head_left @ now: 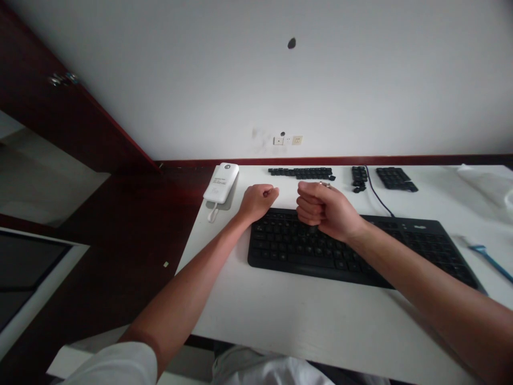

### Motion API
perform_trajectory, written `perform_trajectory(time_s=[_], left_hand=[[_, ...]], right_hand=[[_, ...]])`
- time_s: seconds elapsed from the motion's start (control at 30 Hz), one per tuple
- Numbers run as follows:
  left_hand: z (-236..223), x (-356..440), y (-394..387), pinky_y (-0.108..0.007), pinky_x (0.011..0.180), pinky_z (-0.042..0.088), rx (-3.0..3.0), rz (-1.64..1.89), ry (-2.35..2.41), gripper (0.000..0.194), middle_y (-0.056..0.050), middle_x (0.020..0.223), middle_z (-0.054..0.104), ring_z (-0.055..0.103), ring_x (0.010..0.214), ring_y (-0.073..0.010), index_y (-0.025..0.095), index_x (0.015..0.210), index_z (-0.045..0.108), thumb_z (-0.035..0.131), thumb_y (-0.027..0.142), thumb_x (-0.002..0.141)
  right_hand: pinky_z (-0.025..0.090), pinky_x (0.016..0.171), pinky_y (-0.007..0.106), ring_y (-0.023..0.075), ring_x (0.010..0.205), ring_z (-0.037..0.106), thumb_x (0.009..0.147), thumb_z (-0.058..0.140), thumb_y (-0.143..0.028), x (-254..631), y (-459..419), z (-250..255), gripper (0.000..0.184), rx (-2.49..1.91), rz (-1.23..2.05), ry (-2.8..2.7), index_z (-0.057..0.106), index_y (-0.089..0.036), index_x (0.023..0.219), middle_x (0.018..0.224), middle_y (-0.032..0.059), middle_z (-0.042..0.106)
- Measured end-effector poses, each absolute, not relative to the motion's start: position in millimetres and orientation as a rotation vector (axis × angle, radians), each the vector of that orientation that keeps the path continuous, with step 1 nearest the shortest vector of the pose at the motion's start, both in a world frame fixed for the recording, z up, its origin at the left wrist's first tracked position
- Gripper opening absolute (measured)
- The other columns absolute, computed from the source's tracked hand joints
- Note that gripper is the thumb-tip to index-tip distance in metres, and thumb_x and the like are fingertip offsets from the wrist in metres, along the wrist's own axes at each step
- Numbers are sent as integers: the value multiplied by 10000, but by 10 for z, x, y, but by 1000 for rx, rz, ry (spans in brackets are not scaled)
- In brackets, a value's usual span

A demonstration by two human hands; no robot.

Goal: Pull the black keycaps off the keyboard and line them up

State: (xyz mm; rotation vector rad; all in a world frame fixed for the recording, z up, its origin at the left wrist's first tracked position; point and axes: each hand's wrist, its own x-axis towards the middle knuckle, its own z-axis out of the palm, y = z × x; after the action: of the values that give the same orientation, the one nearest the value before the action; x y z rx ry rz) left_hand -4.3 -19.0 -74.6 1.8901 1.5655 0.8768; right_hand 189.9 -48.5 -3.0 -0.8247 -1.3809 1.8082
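My left hand (259,202) is closed in a fist at the far left corner of a black keyboard (312,261). Its thumb lies against the curled fingers, and the inside of the fist is hidden. Over the keyboard's middle part is my right hand (326,208), also closed, its fingers tucked in. A small silvery thing shows at a knuckle of that hand; I cannot tell whether it is a ring or something held. Behind the hands lie a row of loose black keycaps (301,173), a small cluster of keycaps (358,178) and a block of keycaps (395,178).
A white power bank (222,183) with a short loop sits at the table's left edge. A black cable (379,193) runs back from the keyboard. To the right are a blue-handled brush (491,261) and crumpled white material (487,184). A wall with sockets (287,140) stands behind.
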Motion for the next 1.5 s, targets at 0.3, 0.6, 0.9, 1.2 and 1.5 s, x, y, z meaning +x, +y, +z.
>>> perform_trajectory(time_s=[0.3,0.6,0.9,1.2,1.5], left_hand=[[-776,-40,-168,-317,638,150,1900,910,1569,464,19,666,203,230,656,-121,218,600,239,472,461,919],[-778,-39,-162,-326,629,165,1918,934,1556,456,26,634,218,248,635,-114,204,613,249,485,452,915],[-753,-38,-175,-327,632,179,1923,931,1560,459,27,626,212,249,634,-116,203,614,240,489,444,916],[-779,-44,-166,-319,632,182,1916,925,1564,463,31,633,214,255,635,-112,201,622,237,486,457,917],[-719,-16,-181,-318,633,195,1899,812,1629,440,33,621,243,269,652,-120,203,624,259,460,469,911]], right_hand=[[147,429,286,72,413,192,896,628,-324,1809,-587,-292,508,-723,1726,-1335,328,-242,495,442,-80,263],[218,483,296,84,482,286,971,597,-383,1831,-663,-373,530,-788,1450,-1744,393,-211,512,480,-49,368],[206,493,298,85,507,260,995,577,-397,1834,-672,-450,532,-736,1427,-1758,357,-218,545,517,-56,336],[180,495,305,82,493,245,995,556,-379,1795,-653,-583,539,-708,1453,-1673,333,-223,529,493,-61,305],[197,491,294,85,509,229,952,542,-374,1764,-676,-518,486,-714,1457,-1685,299,-233,555,520,-62,266]])
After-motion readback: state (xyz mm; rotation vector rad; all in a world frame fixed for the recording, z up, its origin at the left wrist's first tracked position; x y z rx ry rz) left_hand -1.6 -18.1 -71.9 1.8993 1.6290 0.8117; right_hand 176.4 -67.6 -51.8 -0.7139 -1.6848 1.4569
